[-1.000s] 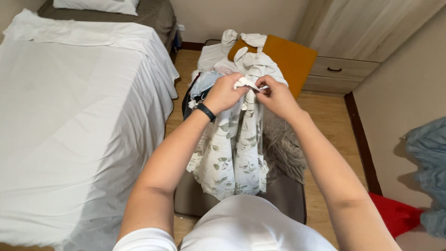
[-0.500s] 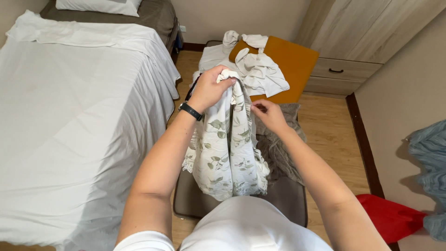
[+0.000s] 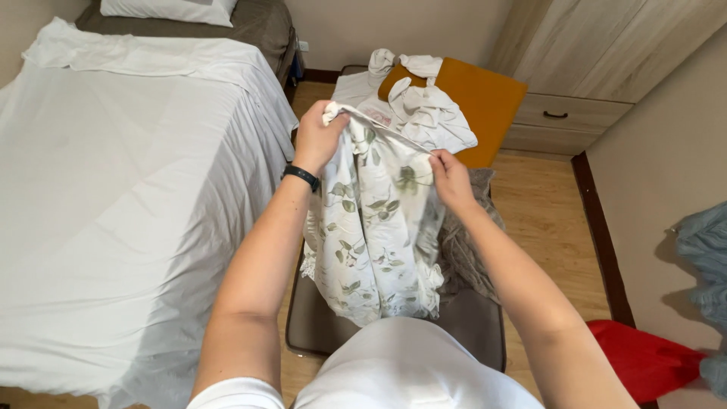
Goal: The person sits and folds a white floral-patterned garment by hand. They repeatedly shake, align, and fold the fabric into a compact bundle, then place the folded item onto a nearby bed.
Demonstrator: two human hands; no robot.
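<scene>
No boxes or tags anywhere that I can make out, just fabric all over the place. The person is holding up a white leaf-print cloth [image 3: 375, 227] by its top edge, right in the middle of the room, over a brown padded bench [image 3: 469, 329]. The left hand [image 3: 318, 136] is clenched around one bunched corner, lifted a bit higher and further away, with a black wristband [image 3: 301, 177] just below it. The right hand [image 3: 452, 179] pinches the same edge a little lower and to the right, fingers closed on the fabric. Both arms are stretched forward, elbows slightly bent, and the cloth hangs straight down between them, all wrinkly, its bottom reaching the bench.

On the bench just right of the hanging cloth there's a crumpled grey cloth [image 3: 466, 242]. At the far end sits a pile of white clothes [image 3: 424, 113], lying partly on an orange cushion [image 3: 485, 98]. Behind that, on the far right, is a wooden dresser [image 3: 575, 113] with a dark handle.

The whole left side is a bed [image 3: 113, 212] with a white sheet and a pillow [image 3: 166, 7] at the far end. Near right, on the floor, a red cloth [image 3: 644, 360], and a blue-grey garment [image 3: 704, 257] hanging at the right edge.
</scene>
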